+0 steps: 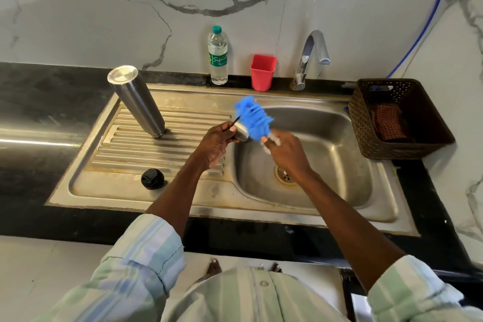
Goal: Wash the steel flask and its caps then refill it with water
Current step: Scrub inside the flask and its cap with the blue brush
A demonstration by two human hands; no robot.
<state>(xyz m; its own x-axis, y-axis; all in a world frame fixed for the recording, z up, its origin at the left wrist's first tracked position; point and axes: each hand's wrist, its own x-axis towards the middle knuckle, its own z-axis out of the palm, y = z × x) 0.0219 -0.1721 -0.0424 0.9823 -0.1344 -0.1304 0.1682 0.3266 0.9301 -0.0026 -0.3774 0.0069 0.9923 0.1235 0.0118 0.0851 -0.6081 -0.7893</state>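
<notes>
The steel flask (pixel 138 102) stands upside down on the ribbed drainboard (pixel 125 149), its mouth on the metal. A black inner cap (pixel 152 178) lies on the drainboard near the front edge. My left hand (pixel 217 142) grips a small steel cup-shaped cap (pixel 242 133) over the left rim of the basin. My right hand (pixel 285 150) holds a blue scrubber (pixel 253 117), foamy at my fingers, pressed against that steel cap.
The sink basin (pixel 339 165) has a drain (pixel 285 174) in its middle, and a chrome tap (pixel 311 57) stands behind it. A plastic water bottle (pixel 218 56) and a red cup (pixel 262 72) stand at the back. A brown basket (pixel 397 117) with a cloth sits at the right.
</notes>
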